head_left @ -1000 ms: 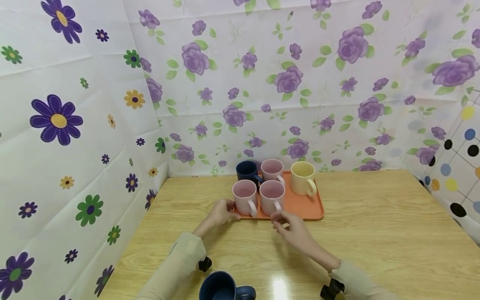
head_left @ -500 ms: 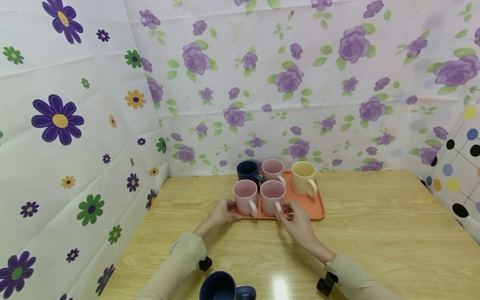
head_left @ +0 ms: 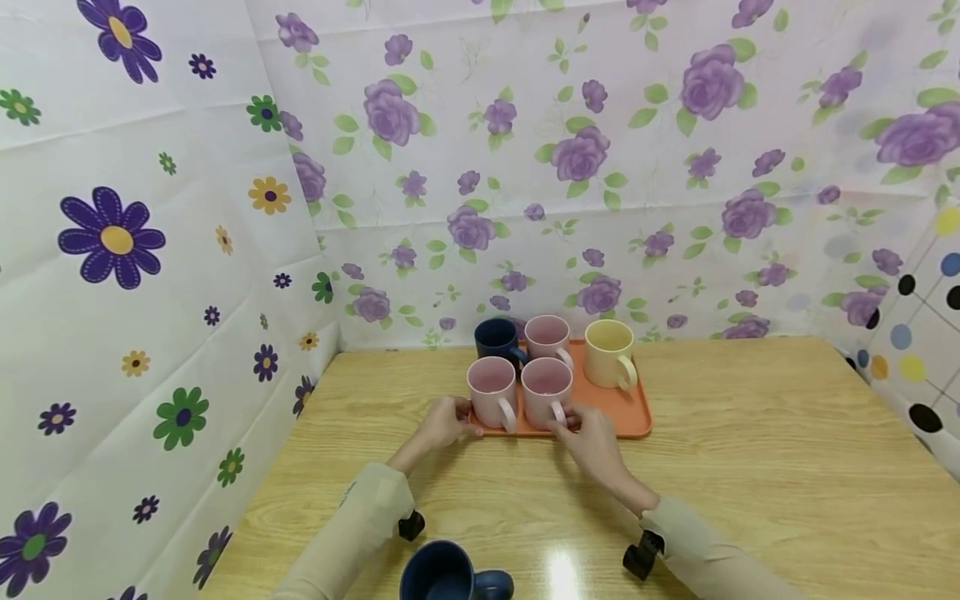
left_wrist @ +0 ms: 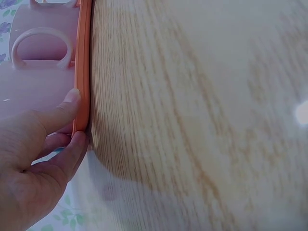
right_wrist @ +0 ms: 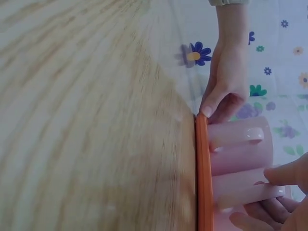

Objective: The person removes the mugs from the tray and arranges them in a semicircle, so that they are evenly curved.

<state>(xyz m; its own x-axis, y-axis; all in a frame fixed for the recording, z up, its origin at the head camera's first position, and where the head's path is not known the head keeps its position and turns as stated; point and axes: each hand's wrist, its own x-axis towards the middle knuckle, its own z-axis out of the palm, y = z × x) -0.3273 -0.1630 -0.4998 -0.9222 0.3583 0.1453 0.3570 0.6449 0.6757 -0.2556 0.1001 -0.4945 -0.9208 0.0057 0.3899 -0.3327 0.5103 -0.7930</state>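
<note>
An orange tray [head_left: 618, 417] carries several mugs. My left hand [head_left: 444, 423] grips its near left corner, and in the left wrist view the thumb lies on the tray rim [left_wrist: 83, 62] with fingers beneath. At the tray's front stand two pink mugs, a left one [head_left: 489, 408] and a right one [head_left: 542, 407]. My right hand [head_left: 598, 442] holds the handle of the right pink mug; in the right wrist view thumb and fingers lie on either side of that handle [right_wrist: 252, 193]. Both mugs look upright on the tray.
Behind them on the tray are a navy mug [head_left: 491, 340], another pink mug [head_left: 545, 333] and a yellow mug [head_left: 604, 367]. A second navy mug [head_left: 437, 575] stands near me on the wooden table [head_left: 750, 467]. Flowered cloth [head_left: 637, 183] hangs behind.
My right hand has moved slightly right and closed on the front right pink mug's handle. The left hand keeps its grip on the tray corner, and the mugs stay in place.
</note>
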